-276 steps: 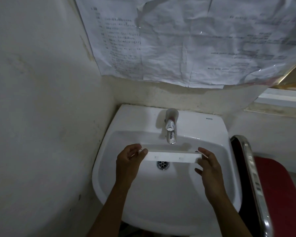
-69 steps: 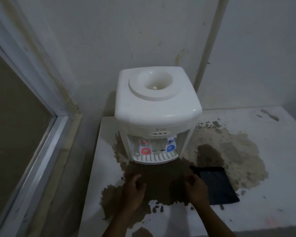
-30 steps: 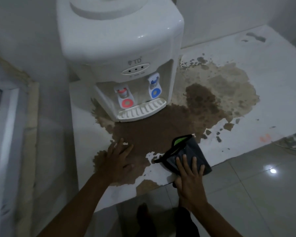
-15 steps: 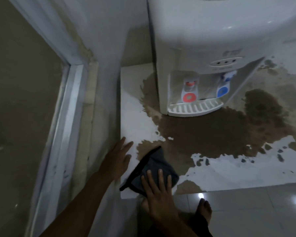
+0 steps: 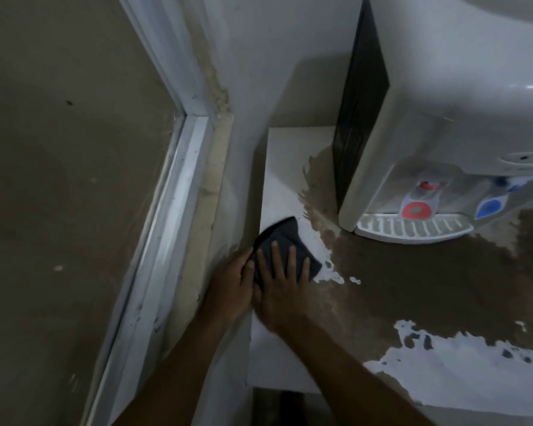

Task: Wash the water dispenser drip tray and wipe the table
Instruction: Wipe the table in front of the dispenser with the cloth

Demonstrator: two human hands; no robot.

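A dark grey cloth (image 5: 285, 239) lies on the white table (image 5: 277, 358) near its left edge. My right hand (image 5: 282, 287) presses flat on the cloth with fingers spread. My left hand (image 5: 230, 285) sits at the table's left edge, its fingertips touching the cloth's side. The white slotted drip tray (image 5: 413, 230) sits in the base of the white water dispenser (image 5: 443, 103), under a red tap and a blue tap. A wide brown stain (image 5: 428, 281) spreads over the table in front of the dispenser.
A white wall (image 5: 259, 72) rises just left of the table. Further left stands a white window frame (image 5: 166, 216) with a murky pane. The table's front edge runs along the bottom right.
Both hands and the cloth have moved forward along the table's left edge toward the dispenser. My left hand has closed in against the cloth. The view has shifted left.
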